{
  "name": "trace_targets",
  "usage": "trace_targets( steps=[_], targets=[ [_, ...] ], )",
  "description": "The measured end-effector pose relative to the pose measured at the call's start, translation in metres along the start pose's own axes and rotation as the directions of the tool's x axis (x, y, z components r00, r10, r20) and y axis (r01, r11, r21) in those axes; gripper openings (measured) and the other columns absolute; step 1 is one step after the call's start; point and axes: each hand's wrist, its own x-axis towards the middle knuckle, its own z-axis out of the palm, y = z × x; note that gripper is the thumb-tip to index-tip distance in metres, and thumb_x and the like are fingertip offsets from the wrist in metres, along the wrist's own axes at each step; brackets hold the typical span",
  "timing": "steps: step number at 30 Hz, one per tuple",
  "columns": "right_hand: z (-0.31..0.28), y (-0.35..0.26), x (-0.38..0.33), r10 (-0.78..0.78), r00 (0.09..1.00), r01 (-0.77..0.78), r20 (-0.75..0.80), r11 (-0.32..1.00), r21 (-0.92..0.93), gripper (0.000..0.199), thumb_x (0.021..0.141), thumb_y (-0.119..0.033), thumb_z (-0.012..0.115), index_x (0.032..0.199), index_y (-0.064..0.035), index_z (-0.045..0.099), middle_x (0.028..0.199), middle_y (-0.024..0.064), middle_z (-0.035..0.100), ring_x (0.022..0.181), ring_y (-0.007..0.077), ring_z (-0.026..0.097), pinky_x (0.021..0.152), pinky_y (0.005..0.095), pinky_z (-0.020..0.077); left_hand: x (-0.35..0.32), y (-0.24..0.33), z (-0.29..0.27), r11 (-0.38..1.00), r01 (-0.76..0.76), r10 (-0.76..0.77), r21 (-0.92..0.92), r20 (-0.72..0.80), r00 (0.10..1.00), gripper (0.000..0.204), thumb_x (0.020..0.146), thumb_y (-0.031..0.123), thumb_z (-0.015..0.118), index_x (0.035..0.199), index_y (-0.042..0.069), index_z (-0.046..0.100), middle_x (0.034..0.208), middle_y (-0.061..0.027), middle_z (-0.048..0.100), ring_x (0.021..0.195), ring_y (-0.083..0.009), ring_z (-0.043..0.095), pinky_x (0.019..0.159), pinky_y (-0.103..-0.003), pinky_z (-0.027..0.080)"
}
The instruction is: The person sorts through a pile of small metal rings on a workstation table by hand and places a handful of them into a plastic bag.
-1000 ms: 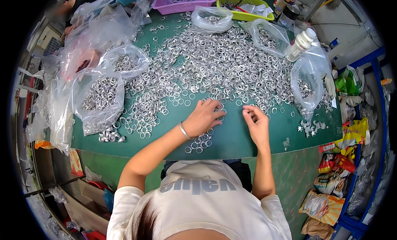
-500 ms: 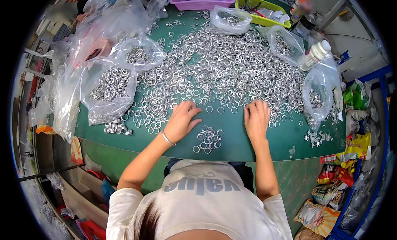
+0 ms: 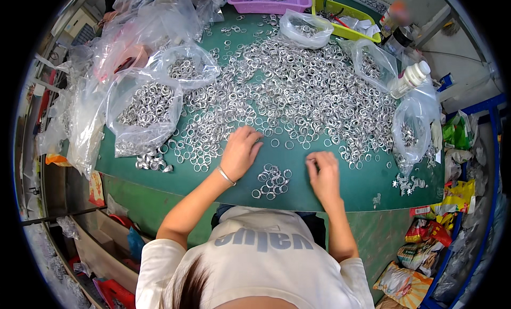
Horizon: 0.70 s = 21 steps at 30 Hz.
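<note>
A wide heap of silver-coloured metal rings covers the middle of the green table. My left hand, with a bracelet at its wrist, rests at the heap's near edge. Its thumb and forefinger are apart, beside a few loose rings. Nearer to me, between my hands, lies a small separate group of rings. My right hand is over bare tabletop to the right of that group. Its fingers are bent in toward the thumb, and whatever they may hold is hidden.
Clear plastic bags of rings stand at the left, at the back and at the right. A purple basket and a yellow-green tray sit at the far edge. A white bottle stands at the right.
My right hand has drawn back from the heap's edge toward me, its fingers now more bent. My left hand has shifted slightly right. The view has shifted a little.
</note>
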Motion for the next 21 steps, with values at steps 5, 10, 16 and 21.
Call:
trace_targets(
  steps=[5,10,16,21],
  targets=[
    [0.009,-0.007,0.001,-0.059,0.997,0.053,-0.057,0.995,-0.09,0.019,0.078,0.0,0.067,0.095,-0.0045,0.063,0.09,0.0111,0.058,0.085,0.0303,0.053,0.075,0.0397,0.0409,0.024,0.0,-0.026,0.986,-0.019,-0.019,-0.169,-0.223,0.975,0.015,0.081,0.002,0.067,0.097,0.001,0.066,0.096,-0.0115,0.065,0.085,-0.0277,0.063,0.076,-0.032,0.049],
    [-0.013,0.011,0.03,-0.003,0.992,-0.016,-0.125,0.989,-0.148,0.02,0.079,-0.002,0.066,0.099,-0.0001,0.062,0.103,0.0127,0.057,0.097,0.0323,0.051,0.086,0.0432,0.0407,0.032,0.053,-0.144,0.359,-0.335,-0.482,-0.871,-0.48,0.733,0.048,0.085,-0.004,0.055,0.13,-0.003,0.04,0.105,-0.0105,0.055,0.09,-0.0155,0.053,0.085,-0.03,0.043],
    [-0.004,0.013,0.032,-0.107,0.994,0.11,0.024,0.967,-0.23,0.025,0.078,-0.002,0.068,0.102,-0.0002,0.063,0.115,0.0109,0.056,0.104,0.0313,0.051,0.091,0.0415,0.0401,0.004,0.099,-0.217,-0.68,-0.249,0.248,-0.69,-0.536,0.807,0.015,0.088,0.006,0.054,0.095,-0.006,0.06,0.079,-0.0215,0.062,0.067,-0.0288,0.061,0.053,-0.04,0.046],
    [-0.025,0.015,0.009,-0.03,0.999,0.034,-0.044,0.995,0.098,0.015,0.081,0.002,0.066,0.095,0.0002,0.067,0.095,0.0138,0.066,0.09,0.0297,0.062,0.079,0.0348,0.0494,-0.007,0.092,-0.18,-0.397,0.032,0.744,-0.917,-0.301,0.596,0.022,0.091,-0.002,0.05,0.098,-0.012,0.068,0.086,-0.0322,0.065,0.071,-0.0377,0.065,0.059,-0.044,0.052]
  ],
)
